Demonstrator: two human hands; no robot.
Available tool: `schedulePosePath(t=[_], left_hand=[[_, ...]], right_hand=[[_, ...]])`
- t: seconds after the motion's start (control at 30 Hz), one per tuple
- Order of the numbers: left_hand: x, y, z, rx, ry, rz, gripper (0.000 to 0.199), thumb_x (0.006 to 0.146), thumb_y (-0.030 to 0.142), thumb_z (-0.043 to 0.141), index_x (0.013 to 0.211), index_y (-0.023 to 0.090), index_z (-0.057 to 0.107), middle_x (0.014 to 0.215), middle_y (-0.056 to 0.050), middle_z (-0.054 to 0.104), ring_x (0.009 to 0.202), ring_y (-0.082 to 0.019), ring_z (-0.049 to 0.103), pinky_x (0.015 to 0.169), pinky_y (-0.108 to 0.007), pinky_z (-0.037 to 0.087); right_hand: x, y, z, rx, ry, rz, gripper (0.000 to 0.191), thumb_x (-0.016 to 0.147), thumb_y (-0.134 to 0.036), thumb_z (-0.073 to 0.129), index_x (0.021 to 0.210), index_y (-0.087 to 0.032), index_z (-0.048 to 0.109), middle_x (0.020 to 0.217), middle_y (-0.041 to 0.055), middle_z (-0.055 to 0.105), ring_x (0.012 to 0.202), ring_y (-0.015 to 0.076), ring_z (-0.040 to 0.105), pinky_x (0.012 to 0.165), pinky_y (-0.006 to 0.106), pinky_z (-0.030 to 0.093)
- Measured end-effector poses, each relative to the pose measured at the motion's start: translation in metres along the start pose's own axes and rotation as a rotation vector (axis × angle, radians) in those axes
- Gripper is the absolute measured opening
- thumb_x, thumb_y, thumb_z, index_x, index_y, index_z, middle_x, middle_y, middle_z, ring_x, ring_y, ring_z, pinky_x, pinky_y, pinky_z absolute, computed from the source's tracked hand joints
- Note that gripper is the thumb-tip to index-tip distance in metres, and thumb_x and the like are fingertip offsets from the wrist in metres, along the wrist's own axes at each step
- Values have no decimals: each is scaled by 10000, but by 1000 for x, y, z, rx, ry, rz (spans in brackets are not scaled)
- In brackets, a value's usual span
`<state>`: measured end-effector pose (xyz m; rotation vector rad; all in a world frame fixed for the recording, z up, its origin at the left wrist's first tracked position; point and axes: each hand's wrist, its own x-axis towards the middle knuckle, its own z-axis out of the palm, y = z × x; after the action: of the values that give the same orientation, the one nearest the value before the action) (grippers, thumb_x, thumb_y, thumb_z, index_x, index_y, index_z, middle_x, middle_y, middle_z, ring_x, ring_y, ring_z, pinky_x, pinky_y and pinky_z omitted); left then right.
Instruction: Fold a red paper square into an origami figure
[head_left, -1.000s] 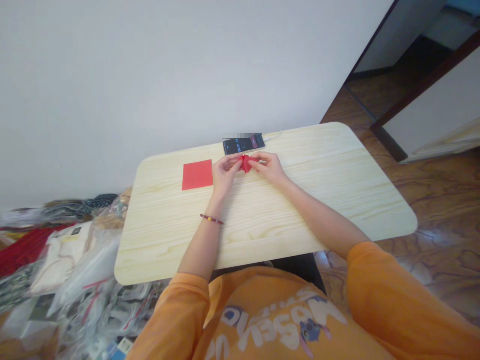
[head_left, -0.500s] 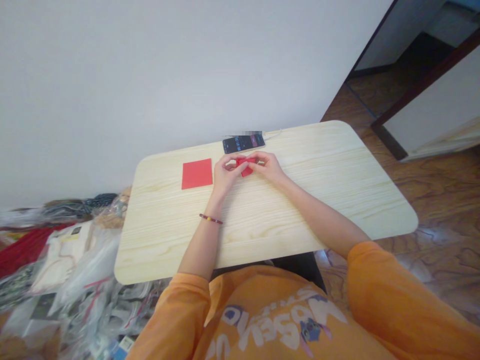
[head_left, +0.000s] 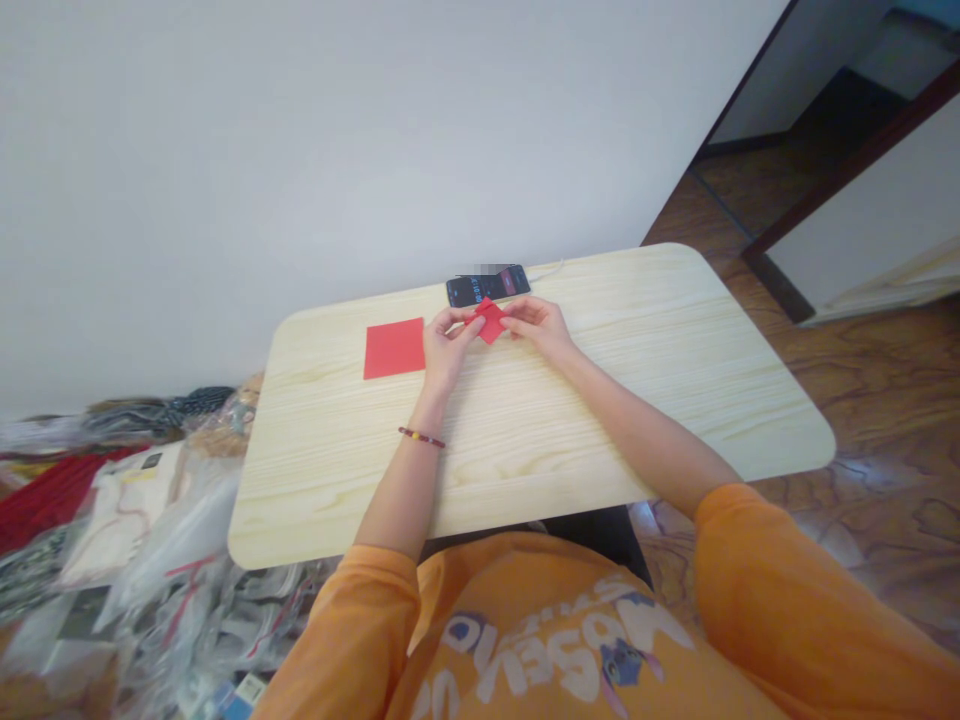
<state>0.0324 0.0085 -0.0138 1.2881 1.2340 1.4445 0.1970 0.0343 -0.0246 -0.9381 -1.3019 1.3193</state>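
Note:
A small folded piece of red paper (head_left: 491,322) is held up between both hands, in front of the phone. It shows as a diamond shape with a crease near its top corner. My left hand (head_left: 448,345) pinches its left corner between thumb and fingers. From the other side, my right hand (head_left: 541,325) grips the right corner the same way. Left of my left hand, a flat stack or sheet of square red paper (head_left: 394,349) lies on the table, its right edge close to the fingers.
At the back edge of the pale wooden table (head_left: 525,430), a phone (head_left: 487,287) lies against the wall with a white cable (head_left: 547,271) running right. Bagged clothes and packages (head_left: 150,540) are heaped left of the table. A doorway opens at the right.
The folded paper has turned and been spread out, so its diamond face now shows between my hands. My fingers have moved slightly apart. The red square beside them stays put.

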Motion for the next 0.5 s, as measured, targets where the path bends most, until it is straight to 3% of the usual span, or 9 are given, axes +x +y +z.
schedulePosePath(t=[0.27, 0.4, 0.5], left_hand=[[0, -8, 2, 13, -41, -18, 223, 629, 280, 780, 803, 158, 713, 851, -57, 733, 796, -184, 680, 796, -325, 540], [-1, -8, 6, -93, 22, -45, 232, 623, 313, 795, 785, 161, 730, 848, -54, 741, 804, -179, 679, 829, -323, 526], [-1, -11, 8, -200, 1, -94, 276, 612, 345, 810, 811, 171, 732, 884, -51, 745, 824, -172, 680, 857, -324, 516]], right_hand=[[3, 2, -2, 41, 61, 16, 292, 549, -353, 818, 742, -164, 705, 764, 36, 718, 684, 146, 624, 680, 304, 525], [3, 3, -1, 120, 28, 11, 353, 583, -378, 808, 865, -186, 722, 885, 42, 739, 793, 162, 661, 767, 318, 539], [3, 6, -2, 125, 11, 5, 386, 599, -392, 804, 917, -197, 708, 920, 43, 736, 831, 169, 668, 771, 320, 540]])
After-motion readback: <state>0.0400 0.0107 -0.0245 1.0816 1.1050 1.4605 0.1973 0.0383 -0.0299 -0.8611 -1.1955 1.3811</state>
